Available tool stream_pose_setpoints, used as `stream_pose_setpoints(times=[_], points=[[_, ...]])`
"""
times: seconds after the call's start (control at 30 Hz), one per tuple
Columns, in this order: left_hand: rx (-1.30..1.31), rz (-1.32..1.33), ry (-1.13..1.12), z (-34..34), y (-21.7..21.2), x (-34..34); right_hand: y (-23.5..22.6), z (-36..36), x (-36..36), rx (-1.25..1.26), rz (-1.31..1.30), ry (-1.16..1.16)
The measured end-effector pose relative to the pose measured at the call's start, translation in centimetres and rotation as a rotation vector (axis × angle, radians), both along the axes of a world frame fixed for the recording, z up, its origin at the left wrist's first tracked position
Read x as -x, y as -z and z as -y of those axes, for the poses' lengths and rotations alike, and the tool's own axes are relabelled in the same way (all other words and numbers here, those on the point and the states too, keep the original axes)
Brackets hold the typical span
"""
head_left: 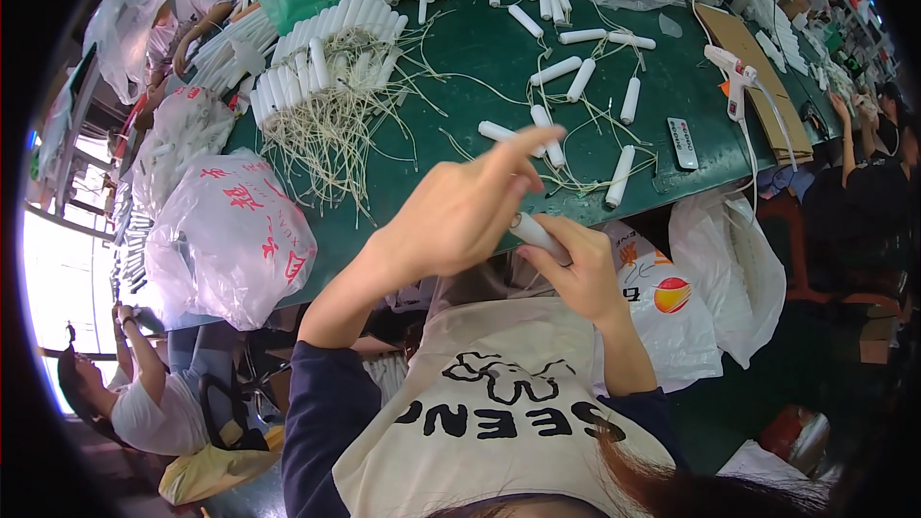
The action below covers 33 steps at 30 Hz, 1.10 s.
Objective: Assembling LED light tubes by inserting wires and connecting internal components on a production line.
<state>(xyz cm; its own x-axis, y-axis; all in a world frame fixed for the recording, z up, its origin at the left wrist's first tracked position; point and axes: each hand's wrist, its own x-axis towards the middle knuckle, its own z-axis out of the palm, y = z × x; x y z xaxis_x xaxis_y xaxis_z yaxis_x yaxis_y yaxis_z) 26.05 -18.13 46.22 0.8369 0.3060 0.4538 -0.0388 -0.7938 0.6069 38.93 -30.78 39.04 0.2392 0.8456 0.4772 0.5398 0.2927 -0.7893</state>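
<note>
Hands meet at frame centre: right hand (578, 273) grips a white tube (537, 234), left hand (460, 211) half-open touching it, above the green worktop (480, 48) strewn with wired tubes (576, 77), glue gun (734, 82) upper right.

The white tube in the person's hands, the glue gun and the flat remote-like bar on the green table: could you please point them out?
white tube (537, 235), head view, on its middle, just above the right hand.
glue gun (734, 86), head view, on its white body.
flat bar (682, 143), head view, on its middle.

A green table (499, 48) carries white tubes (579, 80) with trailing wires, a glue gun (734, 82) and cardboard (758, 77).
</note>
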Motion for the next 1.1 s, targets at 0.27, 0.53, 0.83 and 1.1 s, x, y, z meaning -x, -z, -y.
stream_pose_setpoints(times=[0.27, 0.53, 0.83, 1.1], points=[[0.05, -0.1, 0.053, -0.5, 0.6, -0.1, 0.2, 0.0, 0.1, 0.021, -0.033, -0.018], [0.301, -0.187, 0.057, -0.5, 0.7, -0.4, 0.7, 0.2, 0.1, 0.145, 0.01, -0.007], [-0.268, -0.28, -0.195, -4.3, 8.1, 0.1, 1.7, 0.7, -0.9, 0.126, -0.151, 0.078], [0.009, -0.252, -0.273, -3.6, 6.5, 0.0, 1.6, 0.8, -1.1, 0.096, -0.118, 0.1]])
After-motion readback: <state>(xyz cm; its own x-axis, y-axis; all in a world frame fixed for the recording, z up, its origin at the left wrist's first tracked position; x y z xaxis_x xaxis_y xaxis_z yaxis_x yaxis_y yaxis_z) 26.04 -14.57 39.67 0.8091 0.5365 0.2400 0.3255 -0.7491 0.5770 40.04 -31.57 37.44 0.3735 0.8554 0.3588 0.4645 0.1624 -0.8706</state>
